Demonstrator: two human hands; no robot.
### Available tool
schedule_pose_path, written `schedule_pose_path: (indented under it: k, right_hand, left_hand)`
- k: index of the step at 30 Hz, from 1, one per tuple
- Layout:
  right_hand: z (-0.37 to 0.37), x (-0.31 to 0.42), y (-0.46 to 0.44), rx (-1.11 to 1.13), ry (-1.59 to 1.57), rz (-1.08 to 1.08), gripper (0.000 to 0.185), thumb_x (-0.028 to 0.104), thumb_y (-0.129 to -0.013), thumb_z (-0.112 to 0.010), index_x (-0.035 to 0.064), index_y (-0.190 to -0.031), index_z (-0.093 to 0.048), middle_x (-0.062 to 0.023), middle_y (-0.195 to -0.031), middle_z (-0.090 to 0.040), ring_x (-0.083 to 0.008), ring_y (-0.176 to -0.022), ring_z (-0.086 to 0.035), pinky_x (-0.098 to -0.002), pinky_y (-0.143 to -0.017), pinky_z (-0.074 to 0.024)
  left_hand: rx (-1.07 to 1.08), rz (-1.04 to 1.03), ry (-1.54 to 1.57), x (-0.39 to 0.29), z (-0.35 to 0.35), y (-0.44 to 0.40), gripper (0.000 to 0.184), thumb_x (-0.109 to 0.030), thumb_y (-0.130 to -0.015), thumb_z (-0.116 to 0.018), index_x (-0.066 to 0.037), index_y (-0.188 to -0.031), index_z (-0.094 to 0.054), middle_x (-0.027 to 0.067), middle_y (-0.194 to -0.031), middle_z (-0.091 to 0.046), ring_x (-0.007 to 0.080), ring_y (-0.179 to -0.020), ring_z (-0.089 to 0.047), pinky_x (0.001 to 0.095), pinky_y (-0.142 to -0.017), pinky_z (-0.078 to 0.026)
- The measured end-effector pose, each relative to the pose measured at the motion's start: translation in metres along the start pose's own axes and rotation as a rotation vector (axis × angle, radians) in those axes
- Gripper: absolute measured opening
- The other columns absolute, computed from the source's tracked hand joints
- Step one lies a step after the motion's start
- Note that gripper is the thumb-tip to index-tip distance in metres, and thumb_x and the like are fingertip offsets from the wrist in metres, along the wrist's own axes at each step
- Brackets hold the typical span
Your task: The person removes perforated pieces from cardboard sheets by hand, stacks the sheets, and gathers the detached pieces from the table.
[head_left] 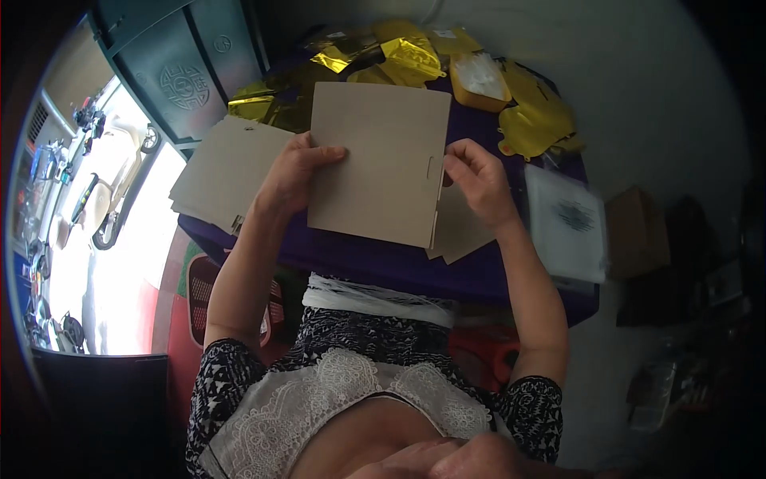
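Observation:
Above the near side of the table I hold a flat beige cardboard folder (pixel 375 168), tilted toward me. My left hand (pixel 297 169) grips its left edge, thumb across the front and the other fingers hidden behind. At the right edge, beside a small curved slot, my right hand (pixel 481 180) is closed with thumb and fingers pinched on the edge. To the left lies a stack of similar cardboard pieces (pixel 227 168). More cardboard (pixel 465 227) lies beneath my right hand, partly covered by the folder.
Gold foil packaging (pixel 538 112) is spread along the back of the purple-covered table (pixel 550 297). A yellow container (pixel 480 100) holds white items. Clear plastic sleeves (pixel 568 227) lie at right, near a brown box (pixel 637 231). A red basket (pixel 199 287) stands below left.

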State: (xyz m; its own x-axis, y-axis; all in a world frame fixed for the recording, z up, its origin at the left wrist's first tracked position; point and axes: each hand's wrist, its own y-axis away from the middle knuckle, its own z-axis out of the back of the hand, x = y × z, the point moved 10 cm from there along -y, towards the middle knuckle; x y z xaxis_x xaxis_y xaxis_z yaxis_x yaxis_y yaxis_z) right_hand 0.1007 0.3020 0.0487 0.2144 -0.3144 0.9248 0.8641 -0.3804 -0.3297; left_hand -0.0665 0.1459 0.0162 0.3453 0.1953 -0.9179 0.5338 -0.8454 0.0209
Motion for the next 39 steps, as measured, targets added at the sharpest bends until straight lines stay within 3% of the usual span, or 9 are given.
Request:
schedule_pose_path:
  k: [6,12,21,27,30,33,36,39]
  right_hand:
    - [-0.028,0.005,-0.011,0.065,0.088,0.052,0.018,0.016,-0.096,-0.060,0.0025,-0.084,-0.055,0.0036,-0.072,-0.053,-0.0048,-0.067,-0.047,-0.0230,-0.060,-0.0393]
    - [-0.043,0.018,-0.017,0.133,0.332,0.082,0.019,0.012,-0.093,-0.060,0.0013,-0.079,-0.052,-0.0018,-0.067,-0.051,-0.0097,-0.063,-0.047,-0.0281,-0.058,-0.0383]
    - [-0.064,0.046,-0.013,0.046,0.653,0.564,0.014,-0.003,-0.080,-0.060,0.0017,-0.075,-0.048,-0.0107,-0.067,-0.048,-0.0274,-0.063,-0.050,-0.0385,-0.059,-0.0430]
    - [-0.074,0.069,0.003,-0.018,0.759,0.903,0.013,-0.005,-0.081,-0.059,0.0009,-0.078,-0.048,-0.0104,-0.071,-0.046,-0.0261,-0.062,-0.049,-0.0370,-0.057,-0.0429]
    - [-0.067,0.074,0.009,-0.039,0.572,0.861,0.013,-0.006,-0.083,-0.058,0.0023,-0.080,-0.048,-0.0096,-0.071,-0.045,-0.0247,-0.061,-0.049,-0.0358,-0.055,-0.0426]
    - [-0.042,0.063,0.004,-0.143,0.444,0.690,0.008,-0.004,-0.086,-0.057,0.0013,-0.083,-0.051,-0.0090,-0.069,-0.048,-0.0247,-0.057,-0.048,-0.0342,-0.054,-0.0433]
    - [-0.038,0.016,-0.017,-0.097,0.415,0.210,0.007,0.001,-0.088,-0.059,-0.0015,-0.082,-0.056,-0.0126,-0.068,-0.057,-0.0275,-0.057,-0.056,-0.0358,-0.055,-0.0458]
    - [-0.060,-0.026,-0.020,0.036,0.480,0.127,0.012,0.005,-0.088,-0.061,-0.0045,-0.081,-0.061,-0.0180,-0.072,-0.065,-0.0304,-0.065,-0.066,-0.0387,-0.057,-0.0491]
  left_hand:
    - [-0.077,0.005,0.001,-0.003,0.030,0.016,0.029,-0.003,-0.084,-0.065,0.010,-0.109,-0.059,0.0186,-0.096,-0.069,0.0241,-0.078,-0.071,0.0355,-0.073,-0.059]
    - [-0.154,0.029,-0.041,-0.003,0.051,0.025,0.028,-0.004,-0.083,-0.066,0.011,-0.105,-0.059,0.0191,-0.093,-0.068,0.0242,-0.075,-0.070,0.0357,-0.070,-0.059]
    - [-0.230,0.081,-0.026,0.001,0.056,0.032,0.028,-0.003,-0.083,-0.066,0.013,-0.105,-0.059,0.0199,-0.092,-0.068,0.0260,-0.074,-0.070,0.0386,-0.069,-0.059]
    - [-0.345,0.121,-0.056,0.002,0.063,0.034,0.028,-0.001,-0.082,-0.065,0.014,-0.105,-0.059,0.0211,-0.092,-0.067,0.0279,-0.075,-0.070,0.0410,-0.070,-0.060]
    - [-0.390,0.099,-0.055,0.003,0.075,0.030,0.031,-0.002,-0.082,-0.064,0.013,-0.108,-0.057,0.0203,-0.094,-0.067,0.0280,-0.076,-0.069,0.0410,-0.071,-0.059]
    - [-0.347,0.054,-0.036,-0.004,0.084,0.029,0.036,-0.004,-0.083,-0.063,0.010,-0.115,-0.054,0.0187,-0.098,-0.066,0.0271,-0.079,-0.069,0.0399,-0.074,-0.059]
    - [-0.339,0.011,-0.008,-0.010,0.086,0.034,0.036,-0.004,-0.083,-0.063,0.010,-0.115,-0.054,0.0189,-0.097,-0.066,0.0271,-0.078,-0.070,0.0392,-0.074,-0.059]
    - [-0.314,-0.039,0.031,-0.017,0.083,0.035,0.033,-0.004,-0.083,-0.065,0.012,-0.111,-0.056,0.0195,-0.094,-0.067,0.0269,-0.075,-0.070,0.0385,-0.071,-0.060]
